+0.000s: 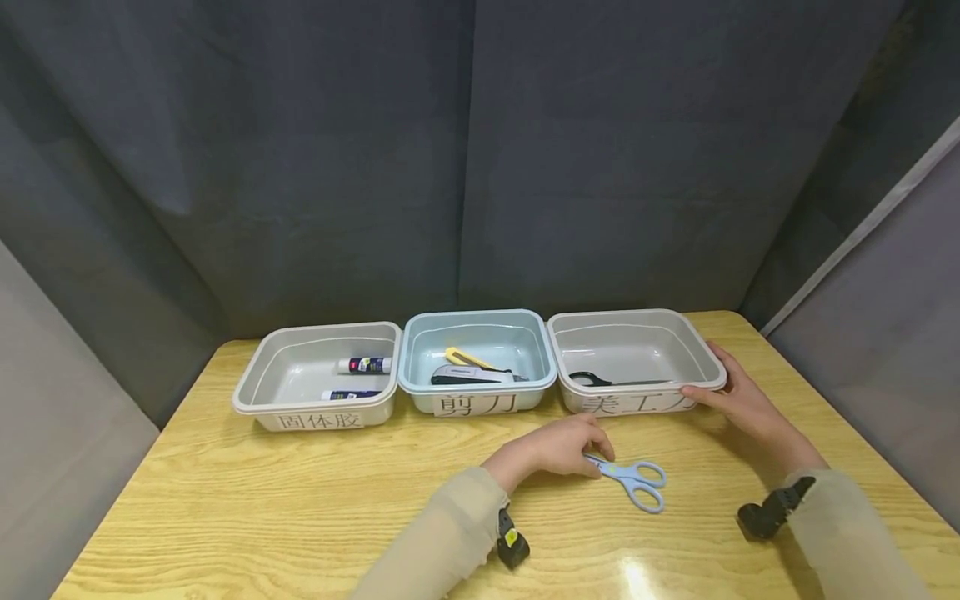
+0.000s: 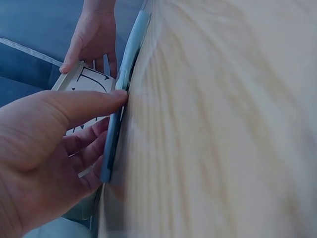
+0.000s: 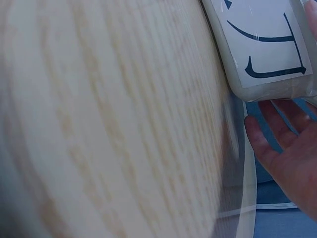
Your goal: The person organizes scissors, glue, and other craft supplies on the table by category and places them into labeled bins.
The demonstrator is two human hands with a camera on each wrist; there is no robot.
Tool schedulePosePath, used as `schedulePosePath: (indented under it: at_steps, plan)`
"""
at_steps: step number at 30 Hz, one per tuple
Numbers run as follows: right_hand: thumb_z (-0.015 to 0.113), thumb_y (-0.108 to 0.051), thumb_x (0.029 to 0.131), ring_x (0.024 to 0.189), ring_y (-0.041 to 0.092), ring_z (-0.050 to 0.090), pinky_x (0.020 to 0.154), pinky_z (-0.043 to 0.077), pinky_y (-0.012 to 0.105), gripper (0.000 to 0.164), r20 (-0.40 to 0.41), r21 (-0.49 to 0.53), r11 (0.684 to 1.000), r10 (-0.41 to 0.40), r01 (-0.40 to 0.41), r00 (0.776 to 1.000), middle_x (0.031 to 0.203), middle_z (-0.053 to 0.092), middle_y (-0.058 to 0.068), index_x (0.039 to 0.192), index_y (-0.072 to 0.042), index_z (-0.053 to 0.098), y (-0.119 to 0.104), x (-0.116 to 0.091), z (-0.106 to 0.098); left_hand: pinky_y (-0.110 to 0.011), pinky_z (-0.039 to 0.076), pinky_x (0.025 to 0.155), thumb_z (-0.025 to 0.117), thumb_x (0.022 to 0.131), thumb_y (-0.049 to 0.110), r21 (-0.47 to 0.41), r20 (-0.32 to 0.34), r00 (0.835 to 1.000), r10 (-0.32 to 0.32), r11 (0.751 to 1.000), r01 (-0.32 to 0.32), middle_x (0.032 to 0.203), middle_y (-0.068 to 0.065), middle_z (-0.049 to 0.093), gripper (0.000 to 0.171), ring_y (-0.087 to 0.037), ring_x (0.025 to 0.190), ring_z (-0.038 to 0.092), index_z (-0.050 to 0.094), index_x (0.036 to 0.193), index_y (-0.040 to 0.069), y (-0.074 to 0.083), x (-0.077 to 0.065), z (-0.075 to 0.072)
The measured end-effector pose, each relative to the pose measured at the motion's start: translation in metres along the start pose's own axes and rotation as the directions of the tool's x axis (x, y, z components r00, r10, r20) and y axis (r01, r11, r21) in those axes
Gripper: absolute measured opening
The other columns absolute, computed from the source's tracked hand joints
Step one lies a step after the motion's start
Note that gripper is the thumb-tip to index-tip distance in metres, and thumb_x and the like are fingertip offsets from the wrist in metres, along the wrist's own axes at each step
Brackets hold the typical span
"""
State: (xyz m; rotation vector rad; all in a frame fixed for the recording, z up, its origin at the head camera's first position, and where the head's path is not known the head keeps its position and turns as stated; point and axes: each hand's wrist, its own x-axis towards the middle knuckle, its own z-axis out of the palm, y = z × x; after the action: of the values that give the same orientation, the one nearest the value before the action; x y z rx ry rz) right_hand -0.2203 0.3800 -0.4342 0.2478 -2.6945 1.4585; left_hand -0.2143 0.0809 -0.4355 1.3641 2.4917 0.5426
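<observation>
Light-blue scissors (image 1: 636,477) lie low over the wooden table, handle loops pointing right. My left hand (image 1: 558,448) pinches them near the blade end; in the left wrist view its thumb presses one face of the scissors (image 2: 130,54) and the other fingers are behind. My right hand (image 1: 746,404) holds the front right corner of the right-hand grey bin (image 1: 637,405), thumb at the front rim and fingers along the side. Inside that bin are black-handled scissors (image 1: 590,379). The right wrist view shows the fingers beside the labelled bin (image 3: 237,82).
A light-blue bin (image 1: 477,315) in the middle holds a yellow cutter (image 1: 465,357) and a grey utility knife (image 1: 472,375). The left grey bin (image 1: 251,392) holds two glue sticks (image 1: 365,365). All bins have paper labels. Dark curtains (image 1: 465,167) hang behind the table (image 1: 300,500).
</observation>
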Motion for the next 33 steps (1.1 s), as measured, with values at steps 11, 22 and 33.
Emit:
schedulePosePath:
  at_steps: [11,22,33]
  plan:
    - [0.061,-0.016,0.087,0.12,0.019,0.033,0.078,0.029,0.001,0.086,-0.004,-0.008,1.0,0.005,-0.005,1.0,0.143,0.02,0.025,0.146,-0.007,0.0,0.0008,0.0,-0.001,-0.007,0.035,0.069,0.069,0.079,0.02,-0.013,-0.055,0.998,-0.016,1.0,0.015,0.094,0.009,0.057,0.016,0.001,0.081,0.049,0.069,0.095,0.019,-0.0002,0.001,0.0002]
    - [0.06,-0.018,0.088,0.118,0.009,0.033,0.079,0.03,0.001,0.085,-0.004,0.011,1.0,-0.002,0.002,1.0,0.143,0.02,0.025,0.147,-0.01,0.0,0.0005,-0.001,0.0011,-0.007,0.038,0.071,0.065,0.082,0.021,-0.097,-0.101,0.994,-0.04,0.995,0.03,0.087,0.015,0.064,0.015,0.006,0.078,0.053,0.069,0.096,0.02,-0.005,0.0026,0.0032]
    - [0.061,-0.014,0.087,0.116,0.008,0.035,0.078,0.031,0.002,0.085,-0.017,-0.009,1.0,-0.014,0.013,1.0,0.142,0.022,0.025,0.147,-0.008,0.001,0.0072,0.002,0.0005,-0.005,0.038,0.07,0.066,0.082,0.021,-0.121,-0.135,0.991,-0.023,0.993,0.007,0.09,0.012,0.064,0.017,0.007,0.079,0.052,0.07,0.099,0.018,-0.006,0.0,0.0018]
